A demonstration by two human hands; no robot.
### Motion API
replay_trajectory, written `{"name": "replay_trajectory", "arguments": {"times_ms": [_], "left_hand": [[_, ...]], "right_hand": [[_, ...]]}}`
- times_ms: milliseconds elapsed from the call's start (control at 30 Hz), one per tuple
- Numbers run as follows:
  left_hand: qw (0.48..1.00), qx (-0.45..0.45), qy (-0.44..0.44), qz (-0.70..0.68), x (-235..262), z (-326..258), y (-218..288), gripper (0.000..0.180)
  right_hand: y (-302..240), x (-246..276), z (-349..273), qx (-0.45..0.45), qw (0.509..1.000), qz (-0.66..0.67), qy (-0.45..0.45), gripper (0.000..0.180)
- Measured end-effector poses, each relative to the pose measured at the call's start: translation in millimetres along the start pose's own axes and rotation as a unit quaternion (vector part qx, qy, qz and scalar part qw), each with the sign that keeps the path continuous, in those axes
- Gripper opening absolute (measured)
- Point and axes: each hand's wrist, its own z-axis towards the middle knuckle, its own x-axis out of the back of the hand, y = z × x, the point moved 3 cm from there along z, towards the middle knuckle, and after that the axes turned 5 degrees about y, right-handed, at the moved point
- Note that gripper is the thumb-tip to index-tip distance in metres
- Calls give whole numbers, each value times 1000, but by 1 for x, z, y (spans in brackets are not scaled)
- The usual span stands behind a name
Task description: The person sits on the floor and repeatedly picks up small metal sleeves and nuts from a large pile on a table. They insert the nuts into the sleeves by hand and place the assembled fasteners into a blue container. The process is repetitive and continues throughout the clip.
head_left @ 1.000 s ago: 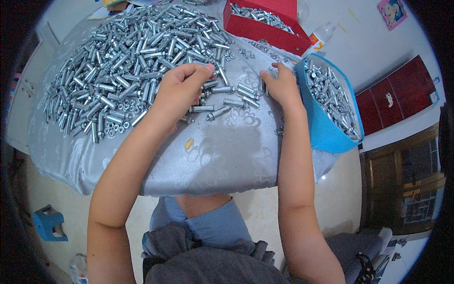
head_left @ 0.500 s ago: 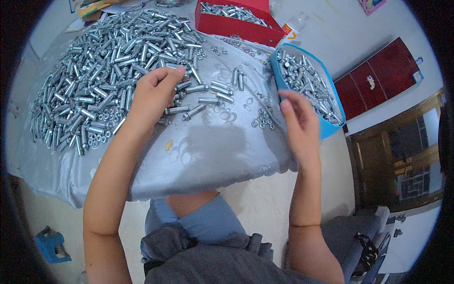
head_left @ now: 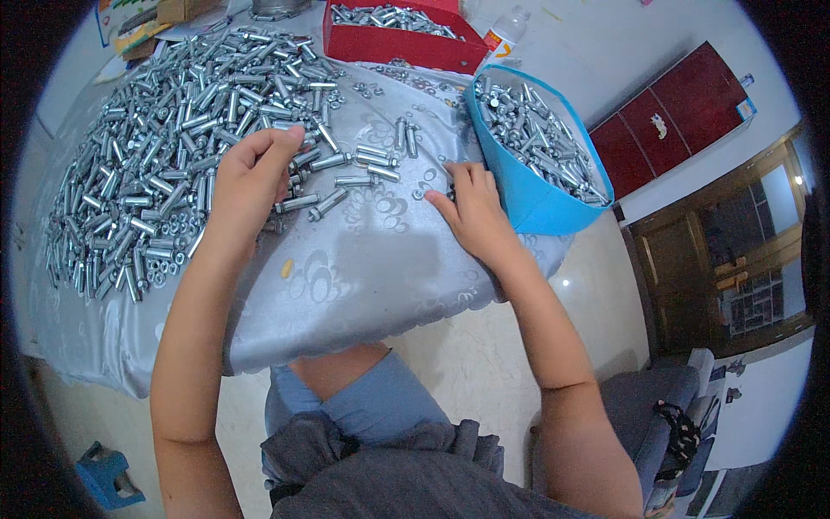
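Note:
A big heap of silver sleeve bolts (head_left: 164,130) covers the left of the table's shiny grey cloth (head_left: 372,268). My left hand (head_left: 251,177) lies on the heap's near edge with fingers curled over the bolts; what is under the fingers is hidden. A few loose bolts (head_left: 346,182) lie just right of it. My right hand (head_left: 471,212) rests flat on the cloth with its fingertips at some small washers (head_left: 424,183), beside a blue tub (head_left: 536,208) full of bolts.
A red box (head_left: 389,43) of bolts stands at the back, a plastic bottle (head_left: 506,30) next to it. Cardboard packs (head_left: 147,17) sit at the back left. A red cabinet (head_left: 674,121) stands to the right, a blue stool (head_left: 108,476) on the floor at lower left.
My right hand has come away from the blue tub's rim, down onto the cloth by the washers. My left hand stays at the heap's edge.

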Motion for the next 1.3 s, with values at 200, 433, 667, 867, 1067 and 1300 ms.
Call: {"name": "replay_trajectory", "arguments": {"times_ms": [200, 433, 667, 867, 1067, 1300], "left_hand": [[1000, -6, -5, -5, 3, 1, -4, 26], [1000, -8, -5, -14, 2, 0, -1, 25], [1000, -21, 3, -9, 2, -2, 2, 25], [1000, -9, -5, -3, 0, -2, 2, 26], [1000, -3, -18, -8, 3, 2, -3, 27], [999, -36, 11, 8, -1, -3, 0, 25]], "right_hand": [[-2, -9, 15, -6, 993, -116, -16, 28], [11, -17, 23, 70, 972, -223, -20, 17], [-11, 6, 57, 23, 986, -164, -9, 28], [-35, 18, 115, 42, 998, 25, 31, 34], [-32, 41, 82, -1, 1000, -16, -14, 32], [-36, 40, -26, -30, 993, -104, -54, 48]]}}
